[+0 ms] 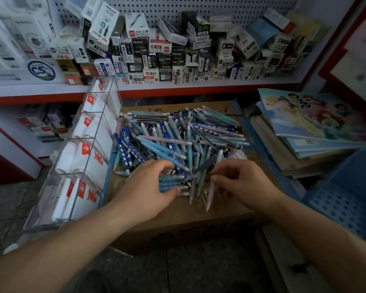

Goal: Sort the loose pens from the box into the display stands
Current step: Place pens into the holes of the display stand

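A heap of loose pens, blue, pale blue, pink and grey, lies on top of a brown cardboard box. My left hand curls round a bundle of several blue pens at the heap's near edge. My right hand is beside it, fingers curled, pinching the top of a pale pink pen that points toward me. A clear acrylic display stand with several compartments and red-and-white labels stands against the box's left side. Its compartments hold no pens that I can see.
A shelf behind the box carries many small pen cartons in front of a pegboard. A stack of notebooks lies to the right. A blue perforated crate stands at the near right. Grey floor lies below.
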Available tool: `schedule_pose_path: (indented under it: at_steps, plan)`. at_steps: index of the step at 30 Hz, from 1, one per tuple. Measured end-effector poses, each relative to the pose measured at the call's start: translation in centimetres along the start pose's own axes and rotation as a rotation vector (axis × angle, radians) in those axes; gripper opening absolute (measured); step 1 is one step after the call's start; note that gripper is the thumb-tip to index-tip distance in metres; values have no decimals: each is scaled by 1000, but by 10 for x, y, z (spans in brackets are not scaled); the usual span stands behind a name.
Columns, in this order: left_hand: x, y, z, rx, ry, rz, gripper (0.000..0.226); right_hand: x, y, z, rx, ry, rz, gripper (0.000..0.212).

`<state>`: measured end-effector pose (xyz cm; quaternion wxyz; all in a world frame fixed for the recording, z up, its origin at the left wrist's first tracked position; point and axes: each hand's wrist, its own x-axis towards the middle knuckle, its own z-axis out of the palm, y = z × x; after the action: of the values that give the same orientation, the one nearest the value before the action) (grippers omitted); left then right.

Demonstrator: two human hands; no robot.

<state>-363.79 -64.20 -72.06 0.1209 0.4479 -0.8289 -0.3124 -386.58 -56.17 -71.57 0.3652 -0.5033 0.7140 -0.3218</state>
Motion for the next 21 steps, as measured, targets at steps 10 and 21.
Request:
schedule_pose_path:
  at_steps: [10,21]
  plan:
    - [-4,29,10,-606,-327,-156,37,-8,-21,16,439,-131,51,26]
    - [0,18,1,-772,-276,-332,19,28,15,-9,-188,160,243,17]
